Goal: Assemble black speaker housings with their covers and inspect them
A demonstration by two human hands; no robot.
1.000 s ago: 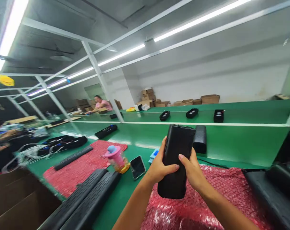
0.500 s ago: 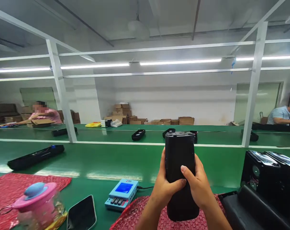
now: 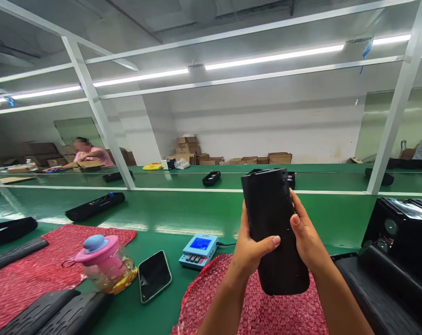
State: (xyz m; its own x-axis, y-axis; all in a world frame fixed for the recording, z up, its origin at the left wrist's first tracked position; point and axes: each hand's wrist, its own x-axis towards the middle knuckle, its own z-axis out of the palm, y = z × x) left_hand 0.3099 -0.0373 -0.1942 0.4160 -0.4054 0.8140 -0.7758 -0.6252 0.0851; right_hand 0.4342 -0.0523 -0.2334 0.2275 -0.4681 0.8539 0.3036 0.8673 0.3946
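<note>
Both my hands hold up a long black casing (image 3: 275,223) with rounded lower corners, tilted a little to the left. My left hand (image 3: 249,246) grips its left side, thumb lying across the front. On the right edge, my right hand (image 3: 306,237) is closed round it with the thumb along the side. The fingers behind the casing are hidden. Below it lies red bubble wrap (image 3: 263,307). A light-blue device (image 3: 199,251) with a lit screen and a cable sits to the left of my left hand.
A phone (image 3: 154,276) and a pink-lidded jar (image 3: 104,265) stand left. Black ribbed parts (image 3: 57,314) lie at the front left, black housings (image 3: 399,232) on the right. Another black casing (image 3: 95,206) rests farther back. A person in pink (image 3: 92,154) sits across at the left.
My view has turned left and down, bringing the ribbed black parts into sight. The casing has tilted to the left, and my right thumb has shifted from its front to its right edge.
</note>
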